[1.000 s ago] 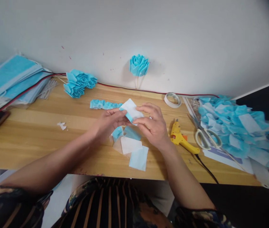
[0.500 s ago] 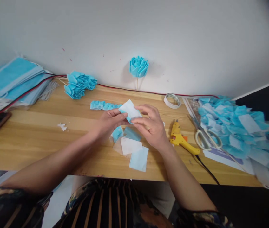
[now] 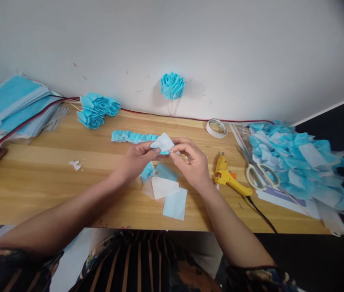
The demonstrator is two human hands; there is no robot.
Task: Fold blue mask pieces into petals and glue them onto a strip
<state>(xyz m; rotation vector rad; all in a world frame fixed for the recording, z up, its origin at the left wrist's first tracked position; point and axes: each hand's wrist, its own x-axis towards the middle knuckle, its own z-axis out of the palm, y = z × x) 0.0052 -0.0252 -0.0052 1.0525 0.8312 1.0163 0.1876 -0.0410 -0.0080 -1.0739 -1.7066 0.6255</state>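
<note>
Between my two hands, above the table, is a small piece of mask fabric, white on its upper face with a blue edge toward me. My left hand pinches its left side between thumb and fingers. On the right side, my right hand grips the near edge with thumb and fingertips. Below my hands lie loose fabric pieces, white and light blue, overlapping on the wood. Just beyond my left hand runs a row of folded blue petals, its right end partly hidden by the held piece.
A yellow glue gun, scissors and a tape roll lie at right, beside a heap of blue fabric pieces. Face masks and blue fabric flowers sit at left. Another flower stands against the wall.
The fabric piece has turned and its near edge is now folded over, showing a blue strip. My right fingers have closed in on that edge. The whole view has shifted slightly.
</note>
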